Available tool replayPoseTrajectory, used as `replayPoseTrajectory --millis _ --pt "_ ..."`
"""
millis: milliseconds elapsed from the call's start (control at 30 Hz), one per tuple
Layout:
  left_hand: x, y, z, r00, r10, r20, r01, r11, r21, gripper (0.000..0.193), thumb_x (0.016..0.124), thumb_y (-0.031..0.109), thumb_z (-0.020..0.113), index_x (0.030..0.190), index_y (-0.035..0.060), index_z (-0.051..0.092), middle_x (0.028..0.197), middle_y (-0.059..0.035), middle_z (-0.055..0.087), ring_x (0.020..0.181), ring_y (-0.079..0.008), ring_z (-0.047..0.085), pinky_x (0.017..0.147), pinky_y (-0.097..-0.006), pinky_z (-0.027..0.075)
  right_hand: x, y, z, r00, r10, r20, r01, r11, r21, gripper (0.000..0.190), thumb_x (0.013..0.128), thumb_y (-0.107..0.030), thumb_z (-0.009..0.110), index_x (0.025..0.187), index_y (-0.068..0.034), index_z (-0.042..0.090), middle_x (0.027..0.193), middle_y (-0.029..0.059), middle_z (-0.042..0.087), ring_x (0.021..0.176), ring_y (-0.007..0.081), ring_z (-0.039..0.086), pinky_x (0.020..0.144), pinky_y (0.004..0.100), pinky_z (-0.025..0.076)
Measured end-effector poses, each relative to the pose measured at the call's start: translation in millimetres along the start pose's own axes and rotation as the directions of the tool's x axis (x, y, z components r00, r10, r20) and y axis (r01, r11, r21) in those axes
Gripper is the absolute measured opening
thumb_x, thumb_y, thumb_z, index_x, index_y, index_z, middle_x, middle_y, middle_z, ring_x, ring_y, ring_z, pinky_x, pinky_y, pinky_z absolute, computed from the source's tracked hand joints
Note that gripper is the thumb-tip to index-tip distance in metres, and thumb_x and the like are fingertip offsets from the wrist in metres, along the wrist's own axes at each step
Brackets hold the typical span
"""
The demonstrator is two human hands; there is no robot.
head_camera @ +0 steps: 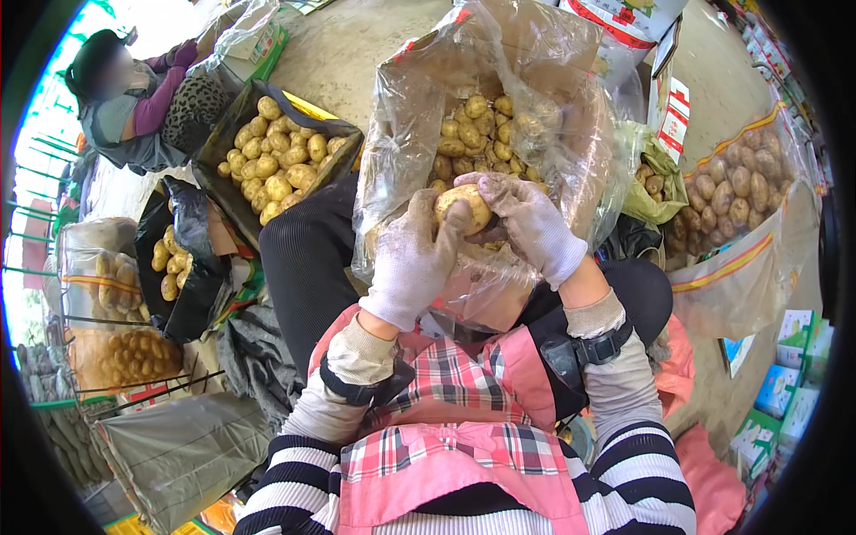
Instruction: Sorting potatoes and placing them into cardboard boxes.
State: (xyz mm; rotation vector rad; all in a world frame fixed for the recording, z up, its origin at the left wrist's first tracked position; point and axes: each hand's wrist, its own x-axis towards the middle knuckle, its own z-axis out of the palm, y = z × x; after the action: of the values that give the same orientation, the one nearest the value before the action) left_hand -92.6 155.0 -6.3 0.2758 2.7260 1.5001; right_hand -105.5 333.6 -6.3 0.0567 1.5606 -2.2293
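Between my gloved hands is one yellow potato, raised above a cardboard box lined with a clear plastic bag. My left hand grips the potato, its thumb laid across the near side. At the potato's right end is my right hand, fingers bent around its edge; part of that grip is hidden. Both white knit gloves are stained with soil on the fingers. Below and beyond the hands, many loose potatoes fill the bottom of the lined box.
To the left stand a black-lined crate of potatoes and a black bag of potatoes. A person sits beyond them. On the right are a green bag and a large clear sack of potatoes. Small cartons line the far right.
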Motion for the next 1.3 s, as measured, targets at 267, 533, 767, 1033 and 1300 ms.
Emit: replayPoseTrajectory --millis 267,533,767,1033,1300 --pt "9.5 -13.0 -19.9 0.856 -0.342 0.388 0.515 0.633 -0.577 0.042 0.105 0.039 0.041 0.118 0.0026 0.057 0.082 -0.0106 0.067 0.069 -0.0135 0.065 0.06 -0.0285 0.056 1.0 0.1 0.4 0.977 -0.215 -0.002 0.214 0.975 -0.051 0.037 0.095 -0.017 0.066 0.126 0.001 0.058 0.119 0.0082 0.063 0.112 0.0161 0.059 0.104 0.0314 0.044" --pt "8.1 -12.7 -15.6 0.915 -0.022 0.403 0.393 0.277 -0.877 0.061 0.1 0.017 0.055 0.152 0.008 0.024 0.132 -0.0168 0.05 0.101 -0.0214 0.065 0.086 -0.0308 0.058 0.7 -3.3 4.1 0.957 -0.273 0.095 0.265 0.961 0.083 0.06 0.085 -0.006 0.075 0.137 0.003 0.047 0.13 0.0103 0.058 0.117 0.0161 0.056 0.103 0.0314 0.045" --pt "3.0 -19.0 -16.5 0.929 -0.026 0.37 0.358 0.323 -0.876 0.063 0.096 0.02 0.063 0.149 0.0089 0.03 0.135 -0.0119 0.048 0.114 -0.0232 0.059 0.093 -0.0332 0.055 4.2 3.0 3.4 0.91 -0.397 0.119 0.414 0.861 -0.295 0.045 0.089 -0.017 0.073 0.129 -0.001 0.059 0.126 0.0092 0.062 0.113 0.0144 0.059 0.096 0.0286 0.049" --pt "24.7 -72.9 -22.5 0.928 -0.258 0.27 0.274 -0.022 -0.962 0.044 0.096 0.026 0.057 0.133 0.0058 0.045 0.119 -0.0166 0.058 0.104 -0.0311 0.064 0.082 -0.0438 0.061 49.3 -22.0 -33.3 0.931 -0.214 -0.295 0.159 0.967 -0.2 0.029 0.095 -0.023 0.065 0.118 -0.004 0.067 0.099 0.0068 0.072 0.081 0.0105 0.066 0.068 0.0236 0.052" --pt "21.5 -119.3 -33.4 0.868 -0.303 0.392 0.326 -0.246 -0.913 0.035 0.096 0.038 0.055 0.107 0.0053 0.056 0.104 -0.014 0.061 0.089 -0.0266 0.063 0.072 -0.0404 0.058 189.0 48.2 -82.5 0.975 0.217 -0.038 -0.085 0.211 -0.974 0.045 0.082 -0.028 0.067 0.12 -0.004 0.066 0.116 0.0203 0.067 0.106 0.0335 0.064 0.093 0.0359 0.049"
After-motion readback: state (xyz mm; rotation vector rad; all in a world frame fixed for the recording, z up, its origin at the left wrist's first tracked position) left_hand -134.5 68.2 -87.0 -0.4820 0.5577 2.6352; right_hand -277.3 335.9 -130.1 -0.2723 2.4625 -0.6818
